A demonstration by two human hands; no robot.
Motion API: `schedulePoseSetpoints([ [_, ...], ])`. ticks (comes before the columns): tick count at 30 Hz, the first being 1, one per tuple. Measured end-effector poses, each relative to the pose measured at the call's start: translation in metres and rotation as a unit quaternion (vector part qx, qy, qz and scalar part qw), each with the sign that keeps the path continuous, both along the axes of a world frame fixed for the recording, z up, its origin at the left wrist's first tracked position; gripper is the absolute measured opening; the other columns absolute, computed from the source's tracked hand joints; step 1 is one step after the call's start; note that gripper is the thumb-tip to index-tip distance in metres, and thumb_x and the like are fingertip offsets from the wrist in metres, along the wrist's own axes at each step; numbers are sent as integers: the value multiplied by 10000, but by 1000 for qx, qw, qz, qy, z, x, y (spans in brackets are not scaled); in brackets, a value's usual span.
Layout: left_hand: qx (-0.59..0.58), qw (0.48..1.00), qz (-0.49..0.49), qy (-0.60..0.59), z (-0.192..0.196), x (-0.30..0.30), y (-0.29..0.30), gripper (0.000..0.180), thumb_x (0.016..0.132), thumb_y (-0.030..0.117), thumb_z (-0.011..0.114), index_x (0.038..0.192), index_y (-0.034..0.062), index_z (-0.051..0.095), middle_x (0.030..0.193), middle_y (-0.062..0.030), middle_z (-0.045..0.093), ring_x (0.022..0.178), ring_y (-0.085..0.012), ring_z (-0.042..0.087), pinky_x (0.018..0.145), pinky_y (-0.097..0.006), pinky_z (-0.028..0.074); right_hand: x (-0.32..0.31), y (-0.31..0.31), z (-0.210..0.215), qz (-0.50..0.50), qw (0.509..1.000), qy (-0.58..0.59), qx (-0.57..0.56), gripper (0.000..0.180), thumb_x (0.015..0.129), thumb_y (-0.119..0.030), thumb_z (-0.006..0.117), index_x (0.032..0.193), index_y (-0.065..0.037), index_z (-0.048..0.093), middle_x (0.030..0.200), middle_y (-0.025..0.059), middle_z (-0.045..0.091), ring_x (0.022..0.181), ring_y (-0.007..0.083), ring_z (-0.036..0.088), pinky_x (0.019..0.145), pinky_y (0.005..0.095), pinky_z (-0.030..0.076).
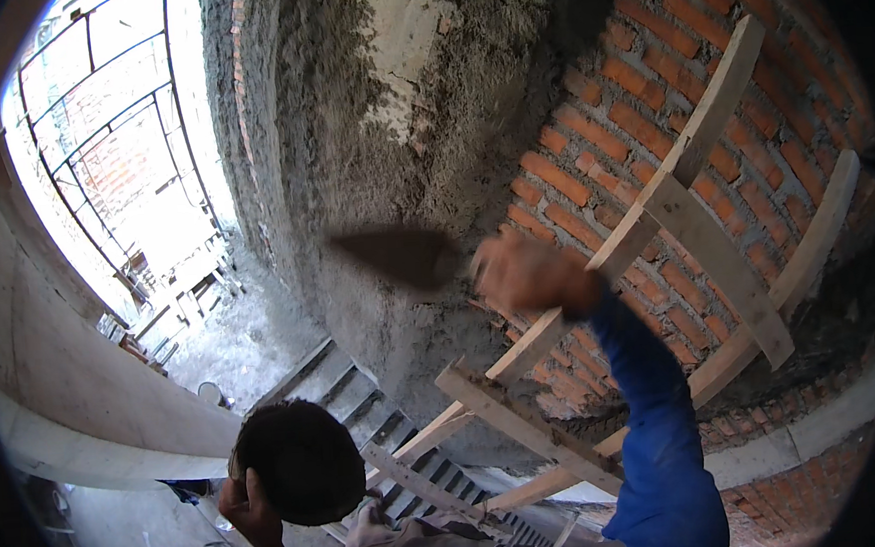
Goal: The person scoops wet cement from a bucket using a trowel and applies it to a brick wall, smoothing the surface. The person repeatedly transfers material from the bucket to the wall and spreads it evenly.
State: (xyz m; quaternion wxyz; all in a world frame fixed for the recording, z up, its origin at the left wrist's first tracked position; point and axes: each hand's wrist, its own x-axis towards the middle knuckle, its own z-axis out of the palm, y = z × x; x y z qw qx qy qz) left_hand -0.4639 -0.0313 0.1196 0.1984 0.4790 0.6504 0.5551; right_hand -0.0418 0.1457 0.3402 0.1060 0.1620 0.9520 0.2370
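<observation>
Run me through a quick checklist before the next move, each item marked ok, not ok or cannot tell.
1. Trowel gripped in the right hand: ok.
2. Dark round container held by the left hand: ok.
3. Container's contents: cannot tell; interior too dark.
4. A hand free for the wooden ladder: not ok; both are occupied.
5. Ladder footing: cannot tell; its feet are not visible.
6. Gray wall evenly coated: not ok; rough, with a pale patch.

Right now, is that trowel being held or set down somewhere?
Held: the trowel's blade juts leftward from the closed right hand, in front of the rough grey wall.
</observation>
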Motion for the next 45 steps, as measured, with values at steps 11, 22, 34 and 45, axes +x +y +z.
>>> schedulePoseSetpoints([
  [11,40,986,-108,121,40,52,64,372,829,90,669,633,15,361,556,-156,360,491,-324,380,523,-436,284,-138,-117,-232,-341,904,255,-38,199,769,-77,569,952,-2,546,814,117,593,690,231,636,583,350,513],
  [22,140,916,-188,324,55,36,93,50,859,100,606,882,67,635,675,-98,443,596,-297,466,520,-437,283,-130,-114,-192,-352,886,301,14,195,763,-104,561,943,-27,553,896,121,547,834,244,578,701,364,476],
  [34,98,971,-182,120,88,34,105,421,815,96,700,599,17,347,534,-70,296,474,-169,269,476,-361,256,-127,-123,-142,-326,913,238,-58,241,787,-56,551,1028,-33,551,873,117,542,765,245,605,628,372,517],
  [45,126,964,-131,194,92,55,106,413,803,122,703,574,27,373,516,-99,321,453,-196,300,471,-359,287,-123,-119,-132,-409,903,127,-21,163,820,-74,578,973,-61,526,832,84,538,725,219,610,625,314,503],
])
